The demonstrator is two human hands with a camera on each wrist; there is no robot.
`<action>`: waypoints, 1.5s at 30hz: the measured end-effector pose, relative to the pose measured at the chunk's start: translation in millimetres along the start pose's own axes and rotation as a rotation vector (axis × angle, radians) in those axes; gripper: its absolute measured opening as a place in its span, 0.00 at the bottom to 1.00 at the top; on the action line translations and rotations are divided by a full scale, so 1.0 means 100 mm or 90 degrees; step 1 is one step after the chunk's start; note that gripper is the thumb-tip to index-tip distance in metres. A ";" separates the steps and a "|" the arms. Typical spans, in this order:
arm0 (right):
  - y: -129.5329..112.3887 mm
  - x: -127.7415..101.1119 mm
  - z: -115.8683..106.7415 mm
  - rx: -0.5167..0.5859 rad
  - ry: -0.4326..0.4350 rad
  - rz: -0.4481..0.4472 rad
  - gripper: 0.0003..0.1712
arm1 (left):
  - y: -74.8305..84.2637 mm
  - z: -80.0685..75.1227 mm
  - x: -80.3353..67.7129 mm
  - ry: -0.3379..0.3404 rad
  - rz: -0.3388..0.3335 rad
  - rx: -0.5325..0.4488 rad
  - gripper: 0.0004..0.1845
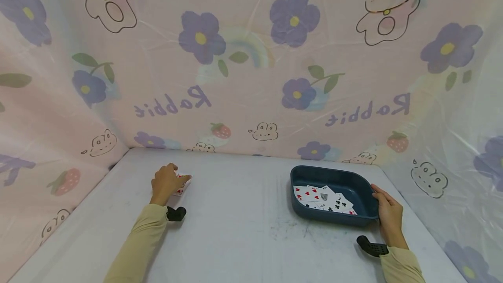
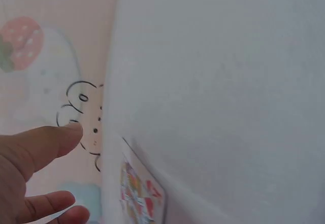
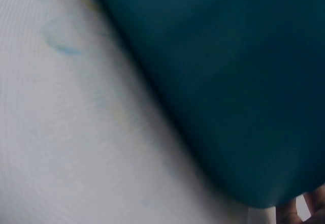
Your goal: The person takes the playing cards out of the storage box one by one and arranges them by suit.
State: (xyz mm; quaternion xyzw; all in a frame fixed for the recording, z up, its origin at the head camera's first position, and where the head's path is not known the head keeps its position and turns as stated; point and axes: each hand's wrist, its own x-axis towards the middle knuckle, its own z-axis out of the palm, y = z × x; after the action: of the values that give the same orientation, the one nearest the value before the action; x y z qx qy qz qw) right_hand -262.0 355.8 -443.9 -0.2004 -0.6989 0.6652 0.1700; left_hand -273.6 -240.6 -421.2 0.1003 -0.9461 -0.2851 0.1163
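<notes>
My left hand [image 1: 177, 179] hovers low over a single playing card [image 1: 182, 187] lying face up on the white table [image 1: 243, 230] at the back left. In the left wrist view its thumb [image 2: 45, 140] and fingers [image 2: 48, 203] are stretched out and stand apart from the card [image 2: 139, 196], which lies flat. My right hand [image 1: 382, 200] grips the right rim of a dark blue tray [image 1: 334, 170], which holds several face-up playing cards [image 1: 322, 198]. The right wrist view is filled by the tray's outer wall [image 3: 228, 82].
A pink plastic sheet printed with flowers and rabbits [image 1: 251, 56] closes off the table at the back and on both sides. Faint scuff marks [image 1: 287, 230] show on the tabletop in front of the tray. A black wrist mount [image 1: 175, 213] sits on each forearm.
</notes>
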 end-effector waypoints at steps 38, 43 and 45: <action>0.01 0.01 0.00 -0.023 0.029 -0.020 0.24 | 1.09 0.08 -0.16 -0.001 0.503 -0.158 0.08; 0.02 0.02 0.01 -0.031 0.023 -0.020 0.25 | 1.24 0.14 -0.18 -0.023 0.513 -0.130 0.07; 0.02 0.02 0.01 -0.049 0.020 -0.025 0.25 | 1.31 0.15 -0.19 -0.048 0.509 -0.113 0.08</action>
State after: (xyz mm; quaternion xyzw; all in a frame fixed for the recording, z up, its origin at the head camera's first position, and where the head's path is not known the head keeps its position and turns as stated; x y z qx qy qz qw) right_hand -264.7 355.8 -446.2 -0.2032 -0.7252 0.6309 0.1864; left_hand -276.0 -120.9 -363.1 -0.2962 -0.8859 -0.3016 0.1910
